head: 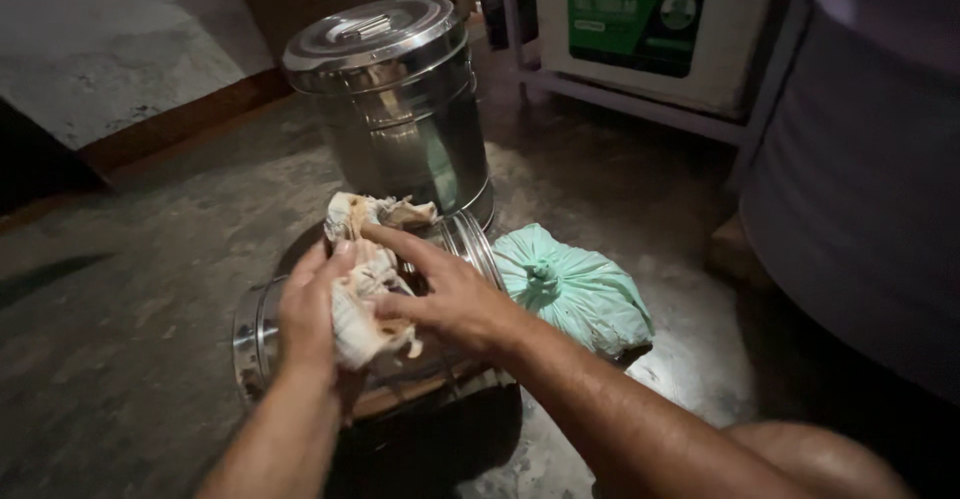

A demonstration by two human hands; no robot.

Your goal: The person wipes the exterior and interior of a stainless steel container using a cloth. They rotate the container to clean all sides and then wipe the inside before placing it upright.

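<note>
A crumpled, dirty whitish rag (362, 289) is held between both hands over a low steel container (255, 334) on the floor. My left hand (308, 314) grips the rag from the left side. My right hand (450, 294) pinches the rag with thumb and fingers from the right, its index finger stretched along the top. Part of the rag sticks up above my fingers (350, 211). The low container's inside is mostly hidden by my hands and arms.
A tall steel drum with a lid (395, 109) stands just behind. A tied pale green plastic bag (575, 289) lies on the concrete floor to the right. A large grey barrel (860, 179) fills the right side, with a white appliance (650, 29) at the back.
</note>
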